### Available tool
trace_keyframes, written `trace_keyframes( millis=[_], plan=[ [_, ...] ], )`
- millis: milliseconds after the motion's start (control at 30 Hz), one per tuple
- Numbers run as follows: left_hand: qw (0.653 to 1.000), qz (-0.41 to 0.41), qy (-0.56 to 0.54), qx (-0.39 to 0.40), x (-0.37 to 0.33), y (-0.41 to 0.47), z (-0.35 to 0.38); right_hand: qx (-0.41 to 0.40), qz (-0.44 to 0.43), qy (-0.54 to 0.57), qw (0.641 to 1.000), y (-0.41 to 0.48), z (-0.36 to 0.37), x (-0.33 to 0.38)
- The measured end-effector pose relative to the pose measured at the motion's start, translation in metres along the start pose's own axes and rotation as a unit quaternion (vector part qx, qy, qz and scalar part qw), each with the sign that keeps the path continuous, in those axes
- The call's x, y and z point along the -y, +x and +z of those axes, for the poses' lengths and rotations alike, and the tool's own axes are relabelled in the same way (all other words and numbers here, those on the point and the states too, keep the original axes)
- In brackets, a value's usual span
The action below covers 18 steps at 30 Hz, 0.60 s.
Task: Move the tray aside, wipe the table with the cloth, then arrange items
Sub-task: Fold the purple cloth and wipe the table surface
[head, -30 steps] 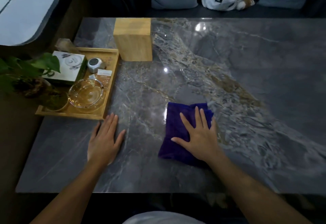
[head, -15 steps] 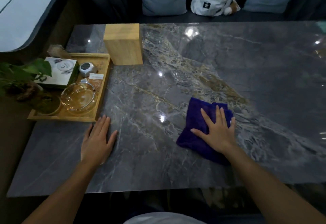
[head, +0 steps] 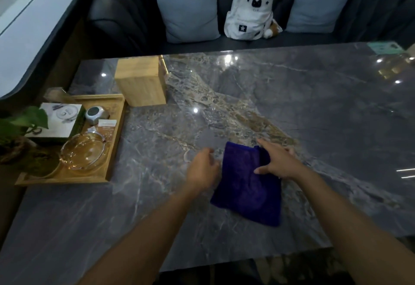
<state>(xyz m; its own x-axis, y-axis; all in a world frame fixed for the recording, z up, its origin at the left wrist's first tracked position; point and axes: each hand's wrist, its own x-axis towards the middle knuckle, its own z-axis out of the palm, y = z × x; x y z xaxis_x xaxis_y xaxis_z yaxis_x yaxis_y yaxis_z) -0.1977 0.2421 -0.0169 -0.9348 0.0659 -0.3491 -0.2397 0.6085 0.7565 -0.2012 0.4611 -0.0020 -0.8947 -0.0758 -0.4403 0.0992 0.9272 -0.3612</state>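
- I see the purple cloth (head: pixel 248 186) lying flat on the grey marble worktop (head: pixel 314 116), low and just right of centre in the frame.
- My right hand (head: pixel 277 161) rests on the cloth's upper right corner, its fingers (head: pixel 265 144) spread apart and pointing toward the upper left, the thumb lying across the fabric; I cannot tell whether any fabric is pinched under them.
- My left hand (head: pixel 202 169) sits at the cloth's left edge, its fingers curled loosely inward; the picture blurs there, so I cannot tell whether they grip the edge or only touch it.
- The wooden tray (head: pixel 112 150) sits at the left edge of the frame, on the worktop's left end, well apart from the cloth.
- In the tray I make out a clear glass dish (head: pixel 84 152) at the front, a white-topped box (head: pixel 59 123) at the back left, a small silver gadget (head: pixel 96 114) beside it, and a small card (head: pixel 107 123) just below the gadget.
- A leafy plant (head: pixel 24 125) overlaps the tray's left side.
- A plain wooden box (head: pixel 141 82) stands upright on the worktop just beyond the tray's far right corner.
- Across the top of the frame, a dark sofa (head: pixel 125 15) holds two pale cushions (head: pixel 188 8) and a white backpack (head: pixel 250 8) between them.
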Motion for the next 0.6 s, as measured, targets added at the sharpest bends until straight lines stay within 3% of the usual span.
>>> trace_keyframes(
  millis=[167,300,467,600],
  plan=[
    [0.998,-0.058,-0.010,0.035,-0.030,0.021,0.028,0.042,0.059,-0.023,0.997,0.005,-0.005,-0.008],
    [0.994,-0.093,-0.009,0.060,-0.033,0.026,0.032,0.052,0.033,-0.018,0.998,0.006,-0.004,-0.020],
    [0.973,-0.090,-0.199,0.067,-0.038,0.030,0.026,0.105,0.002,0.154,0.982,0.006,-0.018,-0.029],
    [0.953,-0.063,-0.294,0.046,-0.058,0.038,-0.001,0.049,-0.014,0.307,0.950,0.013,-0.042,-0.028]
  ],
)
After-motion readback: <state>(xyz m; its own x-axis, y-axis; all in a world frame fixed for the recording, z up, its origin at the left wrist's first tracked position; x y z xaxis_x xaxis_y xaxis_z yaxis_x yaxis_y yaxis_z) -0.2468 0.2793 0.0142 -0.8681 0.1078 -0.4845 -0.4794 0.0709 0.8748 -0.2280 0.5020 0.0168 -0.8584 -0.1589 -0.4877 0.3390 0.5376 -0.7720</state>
